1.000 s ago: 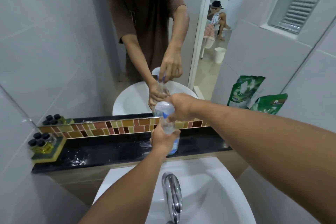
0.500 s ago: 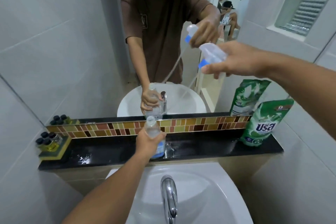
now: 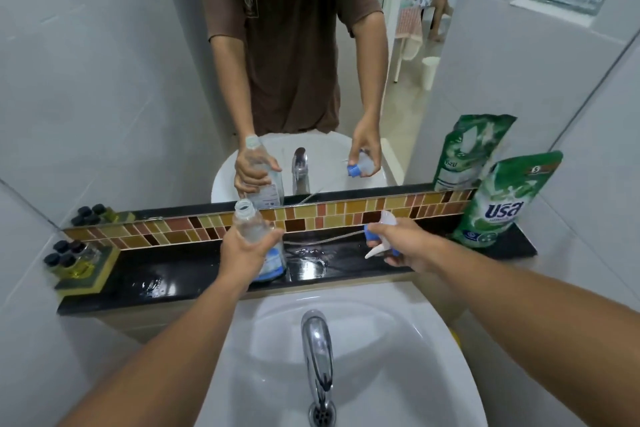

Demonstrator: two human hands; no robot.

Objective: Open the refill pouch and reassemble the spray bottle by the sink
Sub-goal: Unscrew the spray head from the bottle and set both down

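Two hands work over the ledge [image 3: 194, 274] behind the sink [image 3: 398, 340] in the head view. The left hand [image 3: 247, 251] is wrapped around the clear bottle [image 3: 254, 236], standing uncapped on the ledge. The right hand [image 3: 407, 244], raised high half a second ago, has dropped to ledge level, fingers closed on the spray head [image 3: 379, 236]; its dip tube, blurred, seems to trail leftward. The refill pouch [image 3: 502, 204] stands at the ledge's right end, apparently unopened, so the freed hand can likely take it next.
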